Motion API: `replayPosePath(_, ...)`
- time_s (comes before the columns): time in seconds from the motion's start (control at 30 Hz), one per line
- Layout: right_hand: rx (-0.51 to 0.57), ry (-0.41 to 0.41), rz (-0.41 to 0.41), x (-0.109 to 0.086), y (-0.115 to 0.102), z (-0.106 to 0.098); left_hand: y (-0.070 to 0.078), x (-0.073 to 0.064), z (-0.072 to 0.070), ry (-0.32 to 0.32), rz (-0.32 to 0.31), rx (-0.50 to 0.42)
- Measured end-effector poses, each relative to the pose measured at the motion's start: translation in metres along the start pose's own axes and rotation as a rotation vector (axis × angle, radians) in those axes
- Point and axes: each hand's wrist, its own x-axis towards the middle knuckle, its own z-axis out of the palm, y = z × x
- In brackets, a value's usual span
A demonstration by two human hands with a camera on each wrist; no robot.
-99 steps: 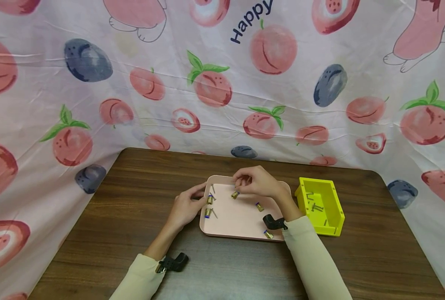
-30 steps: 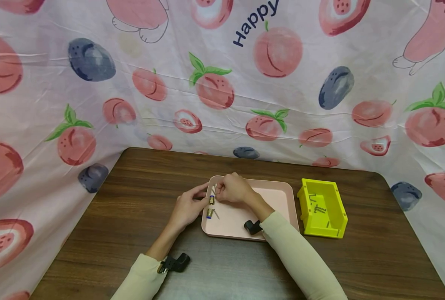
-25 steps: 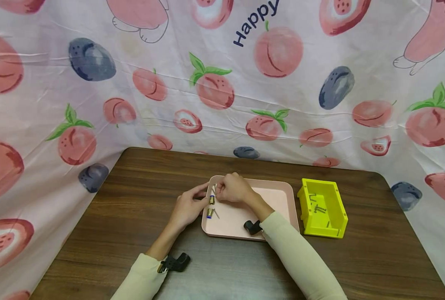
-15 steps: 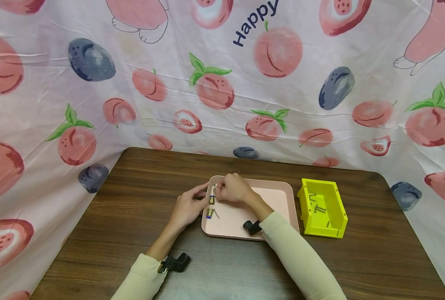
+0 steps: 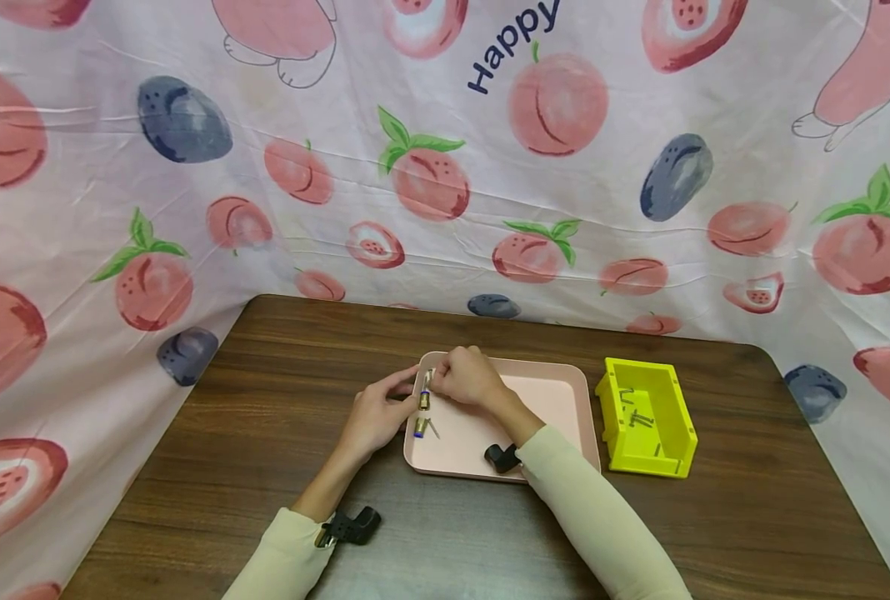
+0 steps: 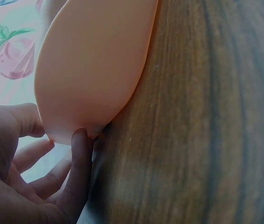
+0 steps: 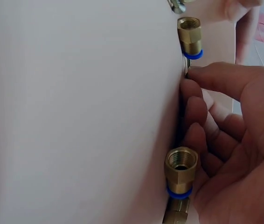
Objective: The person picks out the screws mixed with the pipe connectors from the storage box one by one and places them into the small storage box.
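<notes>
My left hand holds the left rim of the pink tray, its fingertips at the edge in the left wrist view. At the tray's upper left, my right hand pinches a thin silver screw between thumb and finger. The screw's end is close to a brass fitting with a blue ring; whether they touch I cannot tell. Nearer me along the left wall lie another brass fitting and a screw. Two more fittings show beside my curled right fingers, hidden in the head view.
A yellow bin with several screws stands right of the tray. The brown wooden table extends on all sides. A fruit-print curtain hangs behind and beside it. Black wrist cameras sit on both wrists.
Since the oldest frame my right hand has moved left to the upper fitting. The loose fittings on the tray's middle and right no longer show. Lately, the screw has turned slightly towards the fitting.
</notes>
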Motion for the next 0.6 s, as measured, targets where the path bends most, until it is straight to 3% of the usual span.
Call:
replayPosePath(0.3,-0.032,0.048,0.054,0.001,-0.003,0.001,-0.002,0.002,-0.001,0.003,0.06,-0.019)
replayPosePath(0.43,-0.027,0.052,0.065,-0.001,-0.004,0.0,-0.017,0.008,0.0,-0.003,0.098,-0.03)
replayPosePath(0.53,-0.022,0.042,0.063,-0.004,-0.003,-0.001,-0.032,0.015,0.002,-0.003,0.059,-0.013)
replayPosePath(0.6,-0.017,0.044,0.045,-0.004,0.001,0.002,-0.034,0.016,0.003,-0.001,0.017,-0.004)
